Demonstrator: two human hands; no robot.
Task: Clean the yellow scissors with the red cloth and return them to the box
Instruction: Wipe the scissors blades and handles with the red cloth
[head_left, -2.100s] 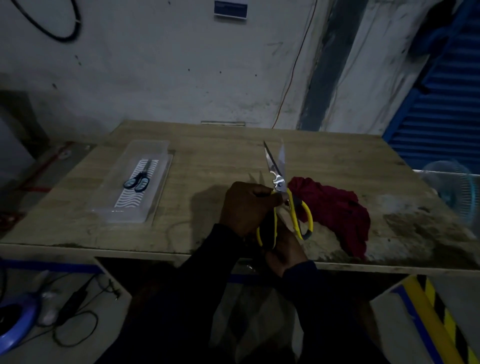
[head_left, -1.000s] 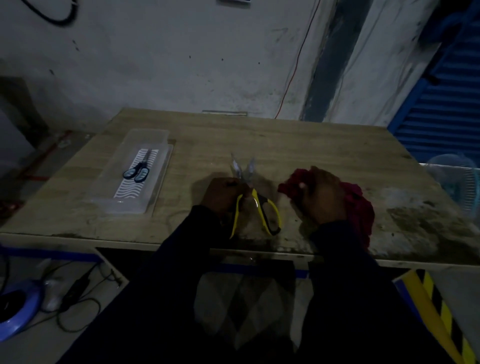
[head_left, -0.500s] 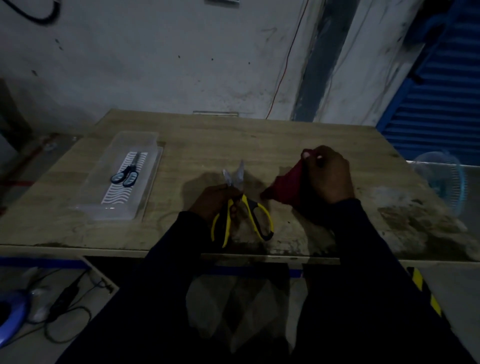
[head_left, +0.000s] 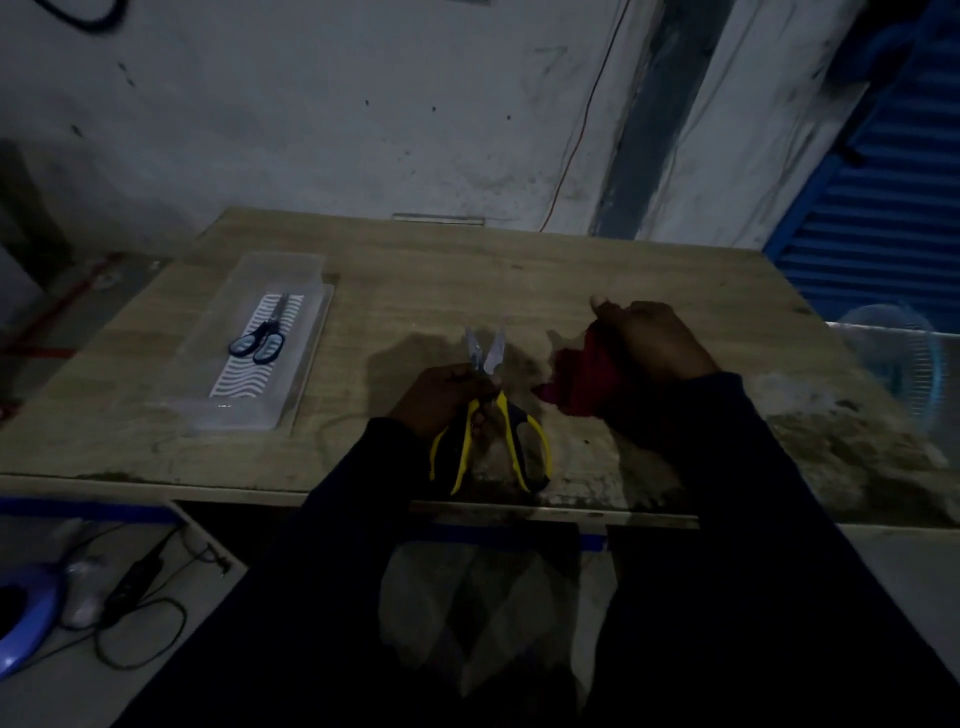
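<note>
A dim workshop or storage room is suggested. A worn, stained wooden worktable (head_left: 519, 270) is set against a scuffed, marked plaster wall (head_left: 311, 104), down which a thin red wire (head_left: 582, 135) is run. A blue slatted shutter (head_left: 893, 197) is seen at the right, and cables (head_left: 140, 613) are left lying on the bare floor at the left.

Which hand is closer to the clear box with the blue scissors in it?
Left. The left hand, holding the yellow scissors, is just to the right of the clear box; the right hand, gripping the red cloth, is farther right.
</note>
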